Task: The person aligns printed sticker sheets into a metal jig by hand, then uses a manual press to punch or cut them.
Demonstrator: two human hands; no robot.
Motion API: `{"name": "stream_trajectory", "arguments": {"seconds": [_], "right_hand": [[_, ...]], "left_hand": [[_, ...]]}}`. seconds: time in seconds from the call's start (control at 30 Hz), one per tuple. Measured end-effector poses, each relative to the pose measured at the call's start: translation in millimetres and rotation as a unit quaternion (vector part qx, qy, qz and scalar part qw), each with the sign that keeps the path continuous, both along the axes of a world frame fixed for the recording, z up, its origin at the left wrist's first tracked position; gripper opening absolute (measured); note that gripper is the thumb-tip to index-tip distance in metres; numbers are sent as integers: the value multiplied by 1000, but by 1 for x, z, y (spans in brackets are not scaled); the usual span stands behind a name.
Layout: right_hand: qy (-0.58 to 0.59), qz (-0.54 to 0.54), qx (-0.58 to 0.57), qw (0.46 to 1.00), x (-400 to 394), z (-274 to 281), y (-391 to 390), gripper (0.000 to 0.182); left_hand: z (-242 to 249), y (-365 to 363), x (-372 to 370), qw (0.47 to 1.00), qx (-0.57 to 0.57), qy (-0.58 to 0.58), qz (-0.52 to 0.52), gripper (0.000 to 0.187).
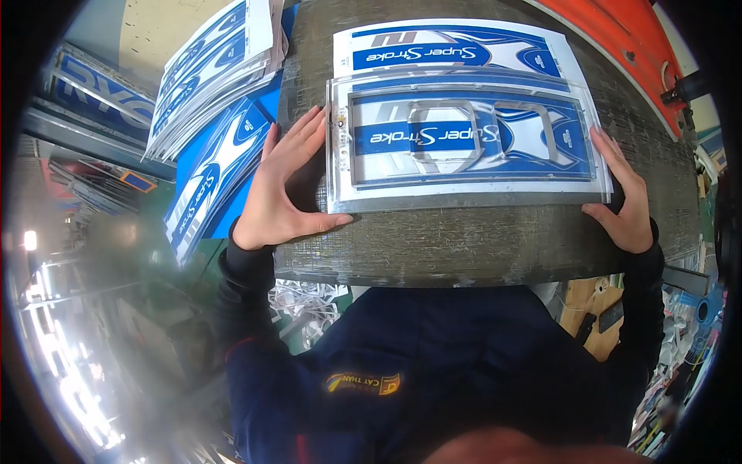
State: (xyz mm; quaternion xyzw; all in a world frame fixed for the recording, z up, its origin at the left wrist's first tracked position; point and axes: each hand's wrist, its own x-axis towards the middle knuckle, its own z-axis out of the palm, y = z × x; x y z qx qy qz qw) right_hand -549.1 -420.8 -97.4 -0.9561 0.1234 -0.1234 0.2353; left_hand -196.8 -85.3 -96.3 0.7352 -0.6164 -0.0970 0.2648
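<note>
A clear plastic frame [471, 195] with cut-out shapes lies on a white sheet [456, 35] printed with blue "Super Stroke" designs. Both rest on a dark, scratched board [433, 247]. At the frame's left edge is my left hand [286, 185], its fingers spread and its thumb near the lower left corner. My right hand [624, 193] touches the right edge, fingertips on the side and thumb by the lower right corner. Both hands have thumb and fingers apart. The upper part of the printed sheet shows beyond the frame.
A thick stack of printed sheets [209, 69] stands at the upper left. Below it, cut printed pieces [220, 178] lie on a blue surface [189, 158]. An orange-red machine part [618, 39] borders the board at the upper right. White scraps [309, 305] lie beneath the front edge.
</note>
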Motion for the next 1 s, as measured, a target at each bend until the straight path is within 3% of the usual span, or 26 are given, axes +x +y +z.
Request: {"name": "stream_trajectory", "arguments": {"seconds": [0.23, 0.3, 0.33, 0.37, 0.4, 0.43, 0.47, 0.53, 0.6, 0.63, 0.8, 0.93, 1.0], "right_hand": [[-13, 2, -2, 1000, -1, 4, 2, 85], [-74, -4, 131, 989, -5, 8, -9, 79], [-79, -3, 125, 989, -2, 13, -18, 79], [-223, -154, 44, 962, 2, 22, -30, 66], [-355, -296, -37, 886, 5, 31, -46, 53], [-446, -355, 30, 821, 3, 40, -79, 50], [-420, -304, -105, 848, -32, 38, -148, 50], [-522, -209, 133, 816, -29, 64, -206, 43], [-541, -232, 364, 722, 0, 100, -212, 33], [-510, -268, 326, 750, -12, 89, -295, 24], [-546, -285, 356, 702, 10, 94, -237, 17], [-532, -251, 373, 718, 9, 94, -200, 18], [-521, -237, 369, 732, 10, 93, -172, 17]], "left_hand": [[1, 0, -1, 1000, 9, -7, 2, 113], [3, 1, -5, 1000, 4, -10, -3, 111], [4, 2, -4, 1000, 2, -11, -6, 109], [4, 3, -2, 1000, -4, -15, -7, 109], [2, 6, -1, 999, -27, 30, 0, 106], [0, 8, 0, 996, -51, 75, 5, 103], [-3, 9, 1, 993, -57, 99, 10, 98], [-4, 9, -1, 992, -64, 108, 9, 95], [-3, 8, -1, 991, -72, 115, 10, 92], [-2, 10, -3, 991, -81, 104, 7, 88], [-8, 9, 2, 993, -86, 69, -33, 71], [-8, 7, 0, 992, -90, 83, -27, 65], [0, 6, -9, 995, -96, -10, 3, 55]]}}
